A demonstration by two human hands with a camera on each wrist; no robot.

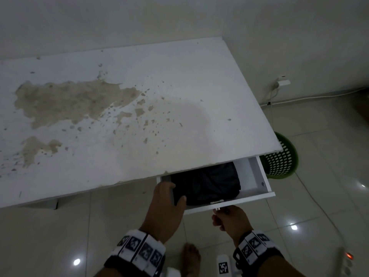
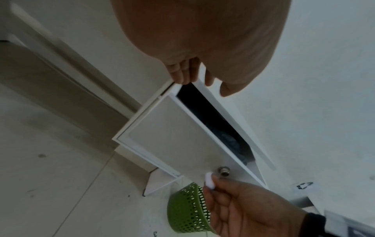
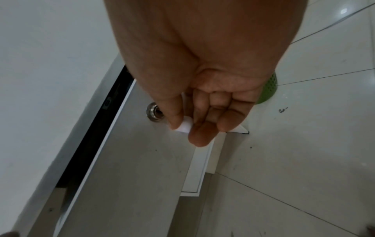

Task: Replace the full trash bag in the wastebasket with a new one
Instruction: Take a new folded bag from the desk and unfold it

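Observation:
A white drawer (image 1: 257,176) stands pulled out from under the white desk (image 1: 139,100). Folded black trash bags (image 1: 211,182) lie inside it, also showing as a dark strip (image 2: 205,112) in the left wrist view. My left hand (image 1: 169,193) reaches into the drawer's left end, fingers and thumb curled round the edge of the black bag. Just below the drawer front (image 3: 129,160), my right hand (image 1: 221,216) pinches a small white piece (image 3: 185,126) beside the metal lock (image 3: 154,113). A green perforated wastebasket (image 1: 281,158) stands on the floor right of the desk; its inside is hidden.
The desk top is peeled and stained. A white cable runs along the tiled floor from a wall plug (image 1: 282,82) to a power strip (image 1: 347,260) with a lit orange switch. My bare foot (image 1: 191,254) is below the drawer.

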